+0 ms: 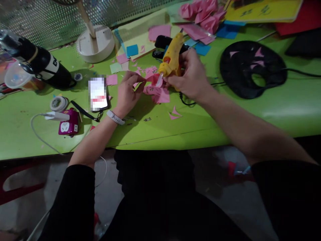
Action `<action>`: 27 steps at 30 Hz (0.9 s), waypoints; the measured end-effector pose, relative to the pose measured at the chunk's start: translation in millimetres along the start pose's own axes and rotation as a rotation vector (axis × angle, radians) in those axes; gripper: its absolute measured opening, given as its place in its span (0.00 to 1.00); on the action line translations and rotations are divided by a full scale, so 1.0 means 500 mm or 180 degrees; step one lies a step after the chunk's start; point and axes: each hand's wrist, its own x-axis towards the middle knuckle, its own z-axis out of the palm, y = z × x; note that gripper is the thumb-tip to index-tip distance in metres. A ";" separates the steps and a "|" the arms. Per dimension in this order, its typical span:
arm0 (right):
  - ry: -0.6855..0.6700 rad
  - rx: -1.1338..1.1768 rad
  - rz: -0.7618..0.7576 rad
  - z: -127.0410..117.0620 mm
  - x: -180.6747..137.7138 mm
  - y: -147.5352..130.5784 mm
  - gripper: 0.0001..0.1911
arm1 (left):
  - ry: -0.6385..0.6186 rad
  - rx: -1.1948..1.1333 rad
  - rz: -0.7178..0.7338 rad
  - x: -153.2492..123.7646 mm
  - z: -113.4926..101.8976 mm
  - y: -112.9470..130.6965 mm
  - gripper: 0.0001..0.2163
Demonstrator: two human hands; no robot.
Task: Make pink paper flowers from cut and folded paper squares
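My right hand [191, 77] is wrapped round the grip of a yellow glue gun [171, 57], whose nozzle points down at a folded pink paper piece [158, 93] on the green table [155, 130]. My left hand [129, 92] pinches the left side of that pink paper, its fingers closed on it. A white band sits on my left wrist. The glue gun's black cord [187, 102] trails off below my right hand.
A phone [98, 93] lies left of my left hand. A magenta socket block [68, 124], tape rolls [59, 103], a black bottle [42, 63] and a white lamp base [95, 43] stand at left. A black mask [252, 68] lies right. Pink paper flowers [203, 13] and coloured scraps fill the back.
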 end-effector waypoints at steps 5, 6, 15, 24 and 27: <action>0.0710 0.0814 -0.0174 0.020 0.005 0.012 0.29 | 0.0566 -0.0809 0.0859 0.001 0.042 -0.039 0.04; 0.0721 0.0845 -0.0208 0.024 0.006 0.017 0.30 | 0.0677 -0.0933 0.1004 0.002 0.046 -0.042 0.03; 0.0684 0.0735 -0.0201 0.023 0.004 0.033 0.35 | 0.0849 -0.1098 0.0961 -0.008 0.041 -0.024 0.02; 0.0329 0.1142 -0.0292 0.019 0.004 0.037 0.37 | 0.0603 -0.1180 0.1230 -0.011 0.023 -0.005 0.12; 0.0114 0.1217 -0.0196 0.012 0.001 0.029 0.37 | 0.0647 -0.1327 0.0990 -0.011 0.034 -0.009 0.08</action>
